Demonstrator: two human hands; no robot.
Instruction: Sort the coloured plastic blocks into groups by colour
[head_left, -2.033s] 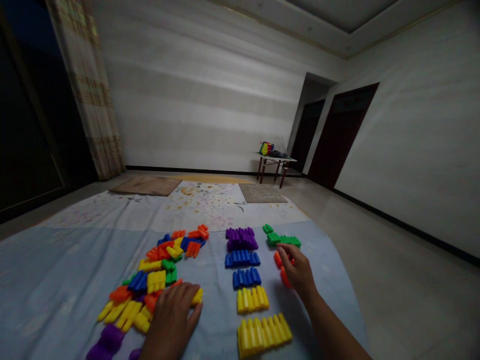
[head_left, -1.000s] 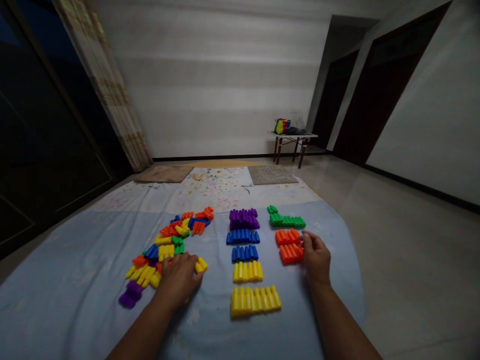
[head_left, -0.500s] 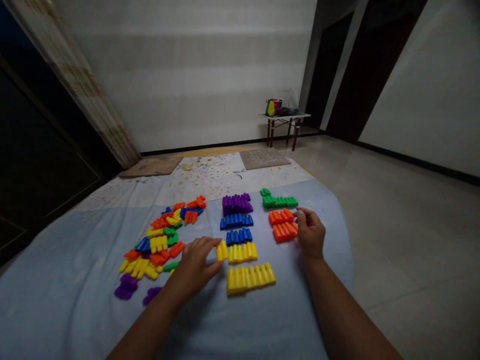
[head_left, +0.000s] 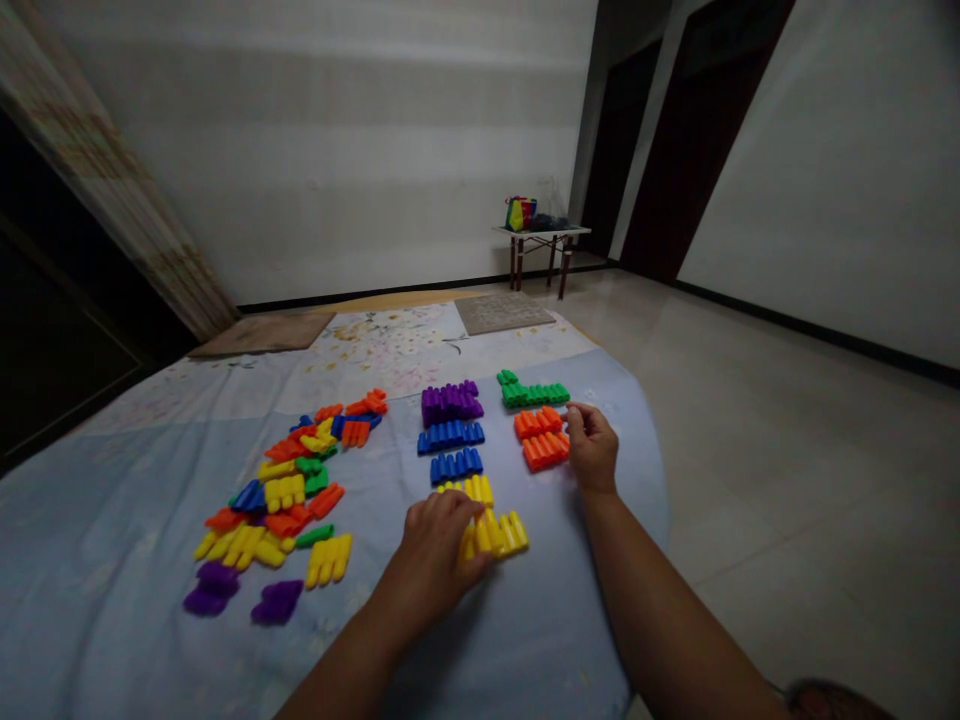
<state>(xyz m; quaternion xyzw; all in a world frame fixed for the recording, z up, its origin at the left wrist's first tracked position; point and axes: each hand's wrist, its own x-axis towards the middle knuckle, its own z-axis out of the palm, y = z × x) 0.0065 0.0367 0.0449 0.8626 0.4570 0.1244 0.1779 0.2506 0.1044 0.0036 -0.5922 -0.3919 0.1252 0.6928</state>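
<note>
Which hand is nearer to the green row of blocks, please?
Right: the right hand is just below the green row in view, beside orange blocks; the left hand is farther down, at yellow blocks.

near yellow row (head_left: 514,533) partly masked by fingers (head_left: 459,507) of left hand (head_left: 435,535), far yellow row (head_left: 480,490) part-covered just beyond them, left forearm (head_left: 367,640) cut off behind

Colourful bag, apparently, (head_left: 520,213) on small side table (head_left: 577,231).

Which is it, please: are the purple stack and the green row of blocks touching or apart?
Apart: the head view shows a strip of light blue cloth between the purple stack and the green row.
</note>
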